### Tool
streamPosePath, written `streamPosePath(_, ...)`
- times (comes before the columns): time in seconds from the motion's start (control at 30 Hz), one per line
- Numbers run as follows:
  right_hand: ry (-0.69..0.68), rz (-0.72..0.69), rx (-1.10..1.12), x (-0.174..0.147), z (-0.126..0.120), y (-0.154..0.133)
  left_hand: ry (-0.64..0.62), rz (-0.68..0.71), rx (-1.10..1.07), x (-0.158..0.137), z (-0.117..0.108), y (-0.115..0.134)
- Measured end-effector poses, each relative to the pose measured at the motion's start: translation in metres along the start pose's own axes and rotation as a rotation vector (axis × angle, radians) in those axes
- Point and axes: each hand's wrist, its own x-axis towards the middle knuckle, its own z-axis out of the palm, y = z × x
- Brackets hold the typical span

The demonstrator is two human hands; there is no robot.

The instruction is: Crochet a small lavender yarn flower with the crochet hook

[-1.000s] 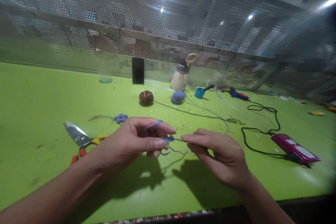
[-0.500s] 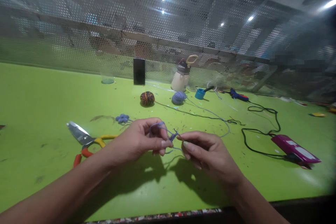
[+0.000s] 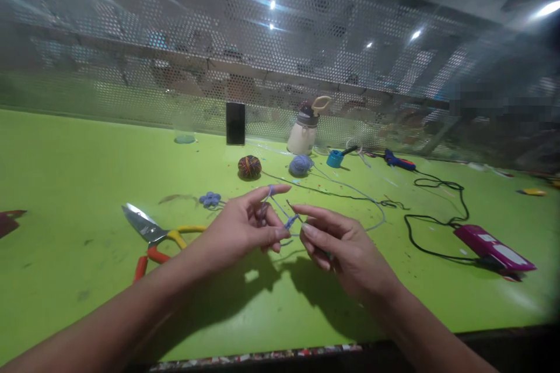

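My left hand (image 3: 251, 221) pinches a small piece of blue-purple crochet work (image 3: 290, 222) between thumb and fingers. Its index finger is stretched out, with the yarn looped over it and pulled taut down to the work. In my right hand (image 3: 336, 239) is a thin crochet hook (image 3: 296, 214), its tip up beside the stitches; most of its handle is hidden in the fingers. A strand runs from the blue-purple yarn ball (image 3: 300, 165) around the right side towards my hands. A finished-looking crochet flower (image 3: 210, 200) lies left of my left hand.
Scissors (image 3: 151, 233) with red and yellow handles lie partly behind my left forearm. Beyond are a dark multicoloured yarn ball (image 3: 249, 167), a phone (image 3: 235, 123), a bottle (image 3: 303, 131) and a blue pot (image 3: 335, 158). Rightward are a glue gun (image 3: 399, 160) and a magenta device (image 3: 492, 247) with black cable.
My left index finger has lifted and straightened, drawing the yarn taut. The hook tip has risen beside the work. The view has shifted slightly.
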Motion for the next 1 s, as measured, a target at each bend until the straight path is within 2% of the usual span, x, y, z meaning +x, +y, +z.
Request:
streamPosePath(0.2,-0.007,0.001,-0.13,0.006,-0.002,-0.007,0.012,-0.004,0.0,0.002,-0.003,-0.001)
streamPosePath(0.47,-0.021,-0.007,-0.177,0.013,-0.001,-0.008,0.056,0.014,-0.024,0.004,-0.005,-0.003)
streamPosePath(0.9,-0.046,-0.034,-0.234,0.015,-0.009,0.0,0.054,-0.012,0.074,0.011,-0.008,-0.012)
streamPosePath(1.0,-0.088,-0.012,-0.276,0.016,-0.011,-0.002,0.025,0.027,0.193,0.008,-0.006,-0.012)
